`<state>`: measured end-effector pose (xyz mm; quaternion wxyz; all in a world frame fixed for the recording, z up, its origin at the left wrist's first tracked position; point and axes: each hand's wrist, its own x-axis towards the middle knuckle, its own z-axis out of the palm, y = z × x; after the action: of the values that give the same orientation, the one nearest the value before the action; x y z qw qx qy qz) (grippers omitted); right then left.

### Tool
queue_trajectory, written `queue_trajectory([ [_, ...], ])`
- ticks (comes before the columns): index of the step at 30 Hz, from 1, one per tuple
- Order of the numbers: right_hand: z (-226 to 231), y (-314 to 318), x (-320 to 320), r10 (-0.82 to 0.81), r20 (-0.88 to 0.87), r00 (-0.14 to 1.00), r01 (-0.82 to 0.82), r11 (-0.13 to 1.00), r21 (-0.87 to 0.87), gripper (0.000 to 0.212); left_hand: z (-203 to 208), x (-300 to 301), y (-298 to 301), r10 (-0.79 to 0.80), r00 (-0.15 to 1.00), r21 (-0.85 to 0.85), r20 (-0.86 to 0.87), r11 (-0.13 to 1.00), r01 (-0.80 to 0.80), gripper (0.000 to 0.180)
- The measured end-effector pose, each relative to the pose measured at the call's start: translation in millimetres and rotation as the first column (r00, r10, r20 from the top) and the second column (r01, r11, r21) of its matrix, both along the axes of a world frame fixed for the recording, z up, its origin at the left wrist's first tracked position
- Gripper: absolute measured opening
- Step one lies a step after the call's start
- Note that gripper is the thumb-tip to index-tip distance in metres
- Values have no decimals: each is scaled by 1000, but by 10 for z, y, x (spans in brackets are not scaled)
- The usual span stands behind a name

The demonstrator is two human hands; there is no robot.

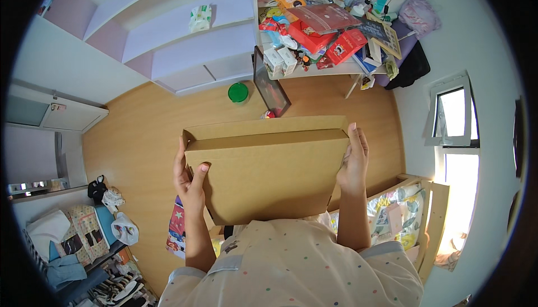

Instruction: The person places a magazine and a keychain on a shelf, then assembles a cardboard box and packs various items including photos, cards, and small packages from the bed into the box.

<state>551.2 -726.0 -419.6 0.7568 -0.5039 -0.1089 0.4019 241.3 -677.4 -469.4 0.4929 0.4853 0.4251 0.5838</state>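
A flat brown cardboard box (269,175) is held up in front of my body, its broad plain face toward me. Along its far edge a flap (266,128) stands up, with a narrow gap between it and the broad face. My left hand (190,181) grips the left side, thumb on the face and fingers behind the edge. On the right side, my right hand (354,158) holds the edge near the far corner, its fingers pointing up. The underside of the box is hidden.
A cluttered white desk (302,73) stands ahead on the right, beside a white shelf unit (196,77). On the wooden floor are a green round bin (238,93) and a leaning picture frame (270,85). Clothes (84,228) are piled at left; a wooden-framed bed (428,217) is at right.
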Motion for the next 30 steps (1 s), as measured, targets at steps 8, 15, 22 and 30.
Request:
queue_trajectory([
  [8, -91, 52, 12, 108, 158, 982, -124, 988, 90, 12, -131, -139, -88, 92, 995, -13, 41, 996, -91, 57],
  [15, -140, 37, 16, 278, 5, 961, -277, 957, 87, 29, -15, -168, 15, -2, 999, 68, -39, 998, 5, 39],
  [22, -291, 159, 14, 279, 31, 960, -281, 956, 89, 25, -85, -224, 266, -28, 963, 95, 268, 995, 2, 14],
  [30, -300, 224, -34, 277, 61, 959, -282, 955, 91, 22, -63, -214, 417, 157, 975, -26, 160, 988, -155, 15],
])
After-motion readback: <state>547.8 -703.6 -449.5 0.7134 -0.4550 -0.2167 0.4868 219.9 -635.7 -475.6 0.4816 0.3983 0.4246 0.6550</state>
